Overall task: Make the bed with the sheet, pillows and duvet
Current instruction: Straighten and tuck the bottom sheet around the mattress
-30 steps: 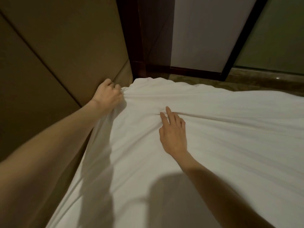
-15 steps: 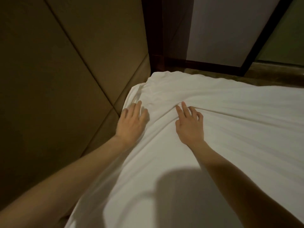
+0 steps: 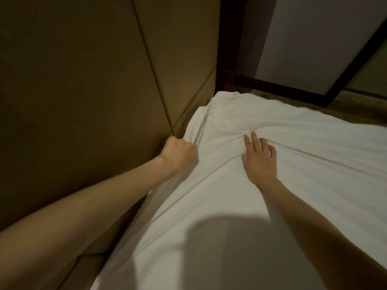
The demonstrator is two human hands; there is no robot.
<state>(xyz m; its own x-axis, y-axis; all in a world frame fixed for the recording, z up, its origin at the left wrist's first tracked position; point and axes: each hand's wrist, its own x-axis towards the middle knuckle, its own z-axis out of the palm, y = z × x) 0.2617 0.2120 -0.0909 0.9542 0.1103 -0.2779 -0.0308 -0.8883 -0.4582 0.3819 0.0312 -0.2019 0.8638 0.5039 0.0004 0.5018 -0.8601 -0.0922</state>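
Left hand [image 3: 180,152], mid-frame left, grips a bunch of white sheet [image 3: 261,206] at the bed edge beside the padded headboard [image 3: 83,91]. Right hand [image 3: 259,162], center, lies flat on the sheet, fingers spread, creases radiating. Dark-framed wall panel [image 3: 314,42] upper right.

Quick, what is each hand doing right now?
Left hand: curled in a fist, gripping the edge of the white sheet.
Right hand: open, fingers spread, pressing flat on the sheet.
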